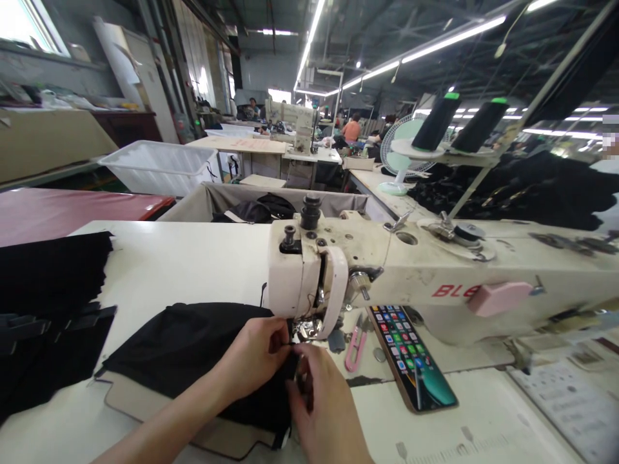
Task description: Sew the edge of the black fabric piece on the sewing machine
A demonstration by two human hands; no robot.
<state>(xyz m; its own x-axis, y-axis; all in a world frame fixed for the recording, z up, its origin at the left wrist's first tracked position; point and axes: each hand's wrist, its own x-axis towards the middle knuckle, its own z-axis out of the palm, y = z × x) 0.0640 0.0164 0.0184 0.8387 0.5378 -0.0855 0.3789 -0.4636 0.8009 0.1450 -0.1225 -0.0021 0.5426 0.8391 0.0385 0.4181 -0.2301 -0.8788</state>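
A black fabric piece with a beige panel (193, 348) lies on the white sewing table, its right edge close under the head of an industrial sewing machine (300, 277). My left hand (256, 351) pinches the black fabric near the presser foot (309, 328). Right beside it, my right hand (322, 393) grips the fabric's edge between thumb and fingers. The two sets of fingertips nearly meet just in front of the needle area. What exactly lies between the fingertips is partly hidden.
Pink thread snips (356, 345) and a lit phone (413, 361) lie right of the needle area. Black fabric pieces (48, 316) are stacked at left. Behind the table stand a grey cloth-lined bin (193, 203) and a white plastic tub (159, 164). Thread cones (435, 122) rise at right.
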